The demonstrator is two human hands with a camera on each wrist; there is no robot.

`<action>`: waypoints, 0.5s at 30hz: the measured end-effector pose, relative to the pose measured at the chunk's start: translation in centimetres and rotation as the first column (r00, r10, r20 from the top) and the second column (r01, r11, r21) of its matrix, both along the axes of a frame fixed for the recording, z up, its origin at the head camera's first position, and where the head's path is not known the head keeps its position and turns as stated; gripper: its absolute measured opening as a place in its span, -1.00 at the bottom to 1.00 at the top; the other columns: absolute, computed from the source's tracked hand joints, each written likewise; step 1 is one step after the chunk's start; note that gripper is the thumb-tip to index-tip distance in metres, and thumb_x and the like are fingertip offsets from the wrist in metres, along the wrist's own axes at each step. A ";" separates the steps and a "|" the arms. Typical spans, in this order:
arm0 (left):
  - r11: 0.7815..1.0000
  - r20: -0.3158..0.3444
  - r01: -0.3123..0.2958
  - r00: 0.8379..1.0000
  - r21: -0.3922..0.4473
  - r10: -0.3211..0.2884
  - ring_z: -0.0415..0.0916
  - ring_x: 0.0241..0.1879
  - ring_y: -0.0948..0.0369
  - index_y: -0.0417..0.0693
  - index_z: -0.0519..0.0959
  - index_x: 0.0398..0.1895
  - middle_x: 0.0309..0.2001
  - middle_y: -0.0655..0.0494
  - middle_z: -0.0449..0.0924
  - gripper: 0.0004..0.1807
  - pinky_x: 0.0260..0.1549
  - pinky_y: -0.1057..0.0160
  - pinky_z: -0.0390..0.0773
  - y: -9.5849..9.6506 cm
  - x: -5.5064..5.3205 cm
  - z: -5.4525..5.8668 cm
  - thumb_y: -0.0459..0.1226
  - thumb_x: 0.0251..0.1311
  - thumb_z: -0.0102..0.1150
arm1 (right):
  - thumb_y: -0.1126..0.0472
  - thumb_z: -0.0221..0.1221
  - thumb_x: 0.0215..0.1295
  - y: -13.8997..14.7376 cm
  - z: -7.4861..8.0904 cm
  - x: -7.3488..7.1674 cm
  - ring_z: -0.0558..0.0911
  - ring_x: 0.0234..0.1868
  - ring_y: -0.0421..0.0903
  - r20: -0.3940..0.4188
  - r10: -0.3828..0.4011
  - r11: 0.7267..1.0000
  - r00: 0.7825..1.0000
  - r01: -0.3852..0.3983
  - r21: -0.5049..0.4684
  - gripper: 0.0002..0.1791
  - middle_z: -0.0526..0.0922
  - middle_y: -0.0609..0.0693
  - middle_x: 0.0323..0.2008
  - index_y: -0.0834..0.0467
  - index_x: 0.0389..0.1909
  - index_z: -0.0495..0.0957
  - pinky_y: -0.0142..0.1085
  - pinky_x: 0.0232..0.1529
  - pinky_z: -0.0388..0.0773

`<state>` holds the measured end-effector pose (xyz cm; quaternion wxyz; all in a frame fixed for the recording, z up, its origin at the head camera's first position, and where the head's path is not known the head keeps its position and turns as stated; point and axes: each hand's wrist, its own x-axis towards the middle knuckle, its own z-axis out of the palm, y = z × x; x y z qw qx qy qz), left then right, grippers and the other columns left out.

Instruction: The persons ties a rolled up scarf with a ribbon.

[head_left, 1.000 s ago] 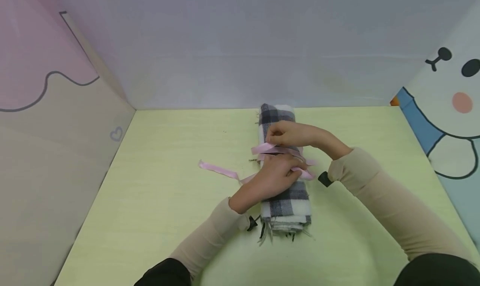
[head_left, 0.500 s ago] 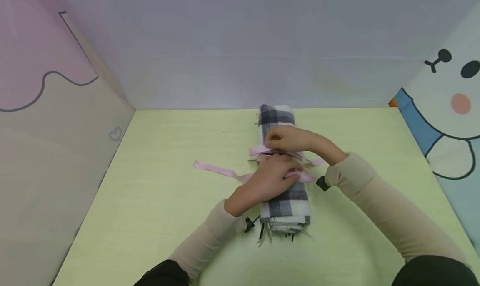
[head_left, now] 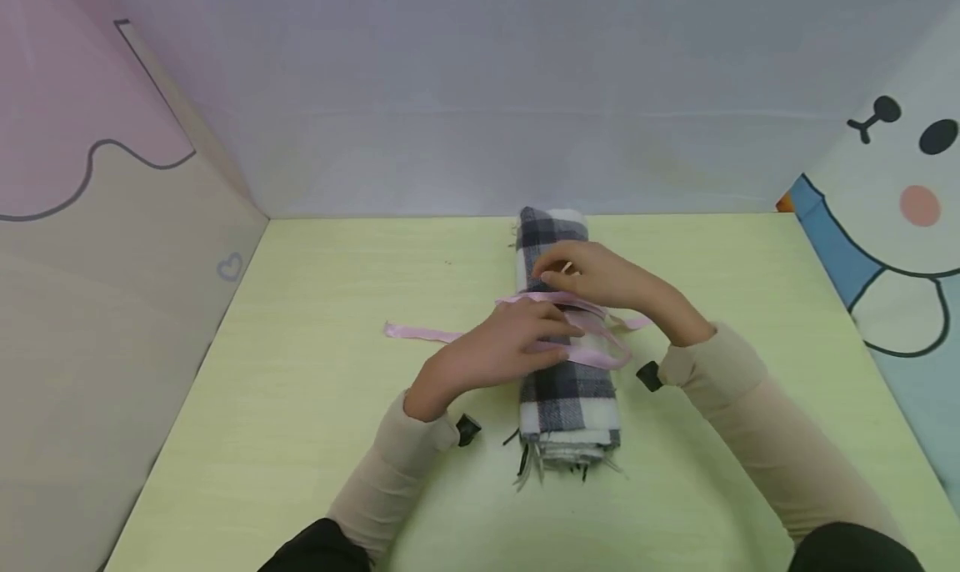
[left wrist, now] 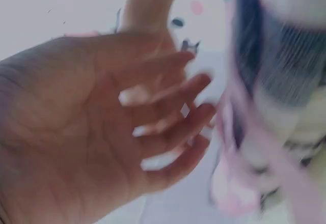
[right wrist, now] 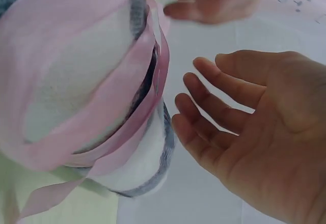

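Folded grey-and-white checked cloth: far end at far edge of table. Flat pink fabric ribbon: around cloth's middle, loops slack. Left hand, right hand over cloth: each grip empty, fingers apart. Judged risk: loops could slip, nothing pinching them.

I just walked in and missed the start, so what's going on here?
A person's left hand and right hand hover by a folded checked cloth on the table, fingers loosely bent and holding nothing. A pink ribbon runs across the cloth in several strands, with a loose loop hanging past one side and one end stretched over the table. No finished bow shows.
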<state>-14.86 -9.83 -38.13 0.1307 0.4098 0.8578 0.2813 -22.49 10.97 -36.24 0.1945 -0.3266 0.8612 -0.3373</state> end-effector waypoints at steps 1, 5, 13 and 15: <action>1.000 0.023 0.024 0.999 0.008 -0.024 0.46 0.38 0.15 0.03 0.59 0.36 0.33 0.14 0.61 -0.59 0.34 0.12 0.46 -0.5 -0.2 0.1 -0.10 0.57 0.09 | 0.19 0.08 0.62 0.3 -0.1 0.2 0.65 0.13 0.07 -0.018 -0.007 1.000 1.000 0.007 -0.023 -0.71 0.68 0.13 0.13 0.21 0.18 0.61 0.06 0.14 0.60; 0.998 0.129 0.048 0.990 0.051 -0.054 0.53 0.29 0.24 0.04 0.62 0.33 0.28 0.19 0.65 -0.61 0.31 0.12 0.51 -2.6 -0.7 0.7 -0.09 0.58 0.08 | 0.19 0.10 0.61 1.5 -0.5 1.3 0.64 0.13 0.01 -0.069 -0.045 0.995 0.997 0.039 -0.088 -0.74 0.68 0.07 0.12 0.19 0.15 0.61 0.04 0.18 0.57; 0.970 0.202 -0.219 0.960 0.108 0.194 0.59 0.06 0.26 0.05 0.66 0.19 0.08 0.21 0.69 -0.72 0.14 0.06 0.60 -5.6 -1.8 0.8 -0.16 0.55 0.14 | 0.21 0.19 0.55 3.6 -0.7 3.9 0.64 -0.06 -0.15 -0.119 -0.099 0.990 0.988 0.086 -0.110 -0.84 0.72 -0.05 -0.02 0.07 0.03 0.65 -0.17 -0.01 0.58; 0.958 0.186 -0.264 0.952 0.107 0.242 0.59 0.05 0.22 0.04 0.64 0.22 0.06 0.19 0.68 -0.70 0.13 0.05 0.60 -5.9 -2.2 0.5 -0.16 0.54 0.15 | 0.20 0.22 0.53 4.1 -0.7 4.5 0.63 -0.11 -0.19 -0.111 -0.093 0.992 0.990 0.082 -0.095 -0.86 0.72 -0.09 -0.06 0.03 0.01 0.65 -0.23 -0.07 0.58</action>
